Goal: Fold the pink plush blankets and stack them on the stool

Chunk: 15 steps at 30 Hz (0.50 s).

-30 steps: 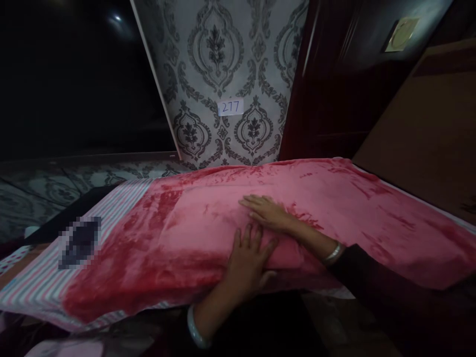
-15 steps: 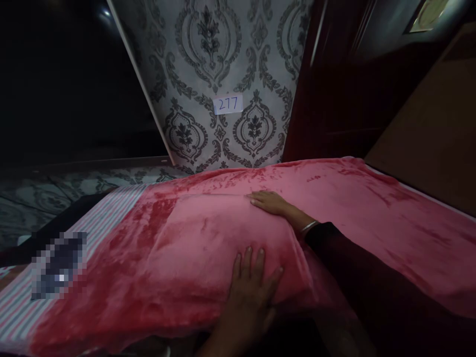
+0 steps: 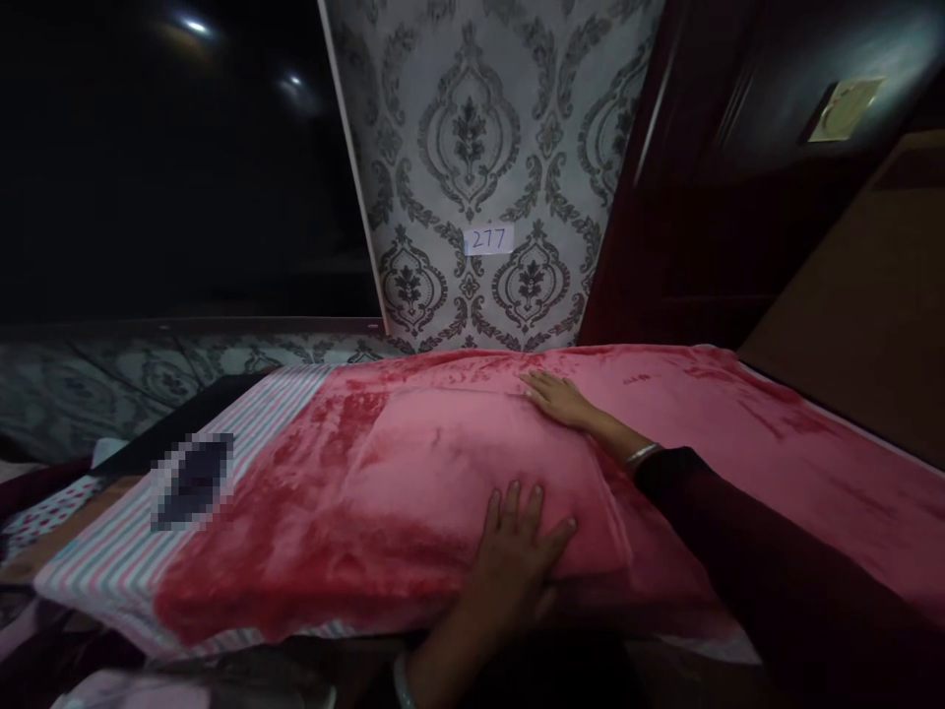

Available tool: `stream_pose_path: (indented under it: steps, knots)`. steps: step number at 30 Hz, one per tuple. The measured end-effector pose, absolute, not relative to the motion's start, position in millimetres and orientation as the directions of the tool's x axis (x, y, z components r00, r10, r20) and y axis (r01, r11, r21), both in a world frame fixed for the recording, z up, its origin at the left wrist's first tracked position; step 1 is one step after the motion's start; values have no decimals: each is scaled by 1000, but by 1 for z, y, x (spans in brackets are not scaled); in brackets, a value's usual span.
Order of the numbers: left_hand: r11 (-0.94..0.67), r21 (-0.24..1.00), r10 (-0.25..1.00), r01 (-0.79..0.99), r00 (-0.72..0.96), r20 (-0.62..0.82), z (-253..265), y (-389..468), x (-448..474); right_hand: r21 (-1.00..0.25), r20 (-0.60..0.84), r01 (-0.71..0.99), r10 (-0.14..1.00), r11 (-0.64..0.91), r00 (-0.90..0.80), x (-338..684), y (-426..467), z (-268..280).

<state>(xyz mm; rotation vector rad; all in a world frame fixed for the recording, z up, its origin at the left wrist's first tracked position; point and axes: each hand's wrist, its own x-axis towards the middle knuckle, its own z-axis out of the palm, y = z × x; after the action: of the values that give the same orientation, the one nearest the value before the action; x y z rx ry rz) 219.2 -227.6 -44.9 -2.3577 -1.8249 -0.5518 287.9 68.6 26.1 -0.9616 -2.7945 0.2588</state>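
Observation:
A folded pink plush cloth (image 3: 435, 463), roughly rectangular, lies flat on a larger pink-red plush blanket (image 3: 738, 443) of the same look. My left hand (image 3: 517, 547) rests palm down near the cloth's front right part, fingers spread and pointing away from me. Farther off, my right hand (image 3: 557, 397) lies flat at the cloth's back right corner, fingers stretched to the left. Neither hand grips anything. Whether the folded piece is separate from the blanket or part of it, I cannot tell.
A striped sheet (image 3: 133, 561) shows at the left, with a dark blurred-out object (image 3: 193, 483) on it. Behind stand a large black screen (image 3: 184, 197), a patterned wall with a paper tag (image 3: 488, 239) reading 277, and a dark red panel (image 3: 686, 226). A brown board (image 3: 871, 286) rises at right.
The head view has shifted left and up, so the bedding sits farther right in view. Both hands stay flat on the pink cloth in nearly the same places.

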Motion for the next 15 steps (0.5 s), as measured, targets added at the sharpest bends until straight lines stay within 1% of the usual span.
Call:
stream_pose_path:
  steps: [2, 4, 6, 8, 10, 11, 13, 15]
  knots:
    - [-296, 134, 904, 946, 232, 358, -29, -232, 214, -200, 133, 481, 510, 854, -850, 283, 44, 39]
    - [-271, 134, 895, 953, 198, 400, -11, -238, 202, -179, 114, 346, 369, 921, -923, 274, 16, 48]
    - [-163, 135, 883, 977, 83, 462, 4, -243, 185, -160, 83, 230, 246, 960, -966, 260, -12, 53]
    - [-16, 130, 865, 991, -51, 499, 7, -246, 167, -152, 62, 151, 162, 977, -985, 245, -31, 52]
    - [89, 112, 863, 990, -133, 488, -1, -248, 154, -145, 39, 102, 109, 984, -993, 231, -41, 45]
    - [113, 100, 869, 989, -147, 473, -9, -249, 151, -136, 26, 83, 88, 987, -996, 226, -42, 40]
    - [123, 82, 881, 989, -147, 450, -26, -250, 150, -109, 10, 53, 55, 993, -998, 218, -37, 30]
    - [122, 74, 883, 990, -142, 447, -39, -252, 151, -94, 3, 62, 63, 994, -998, 214, -26, 22]
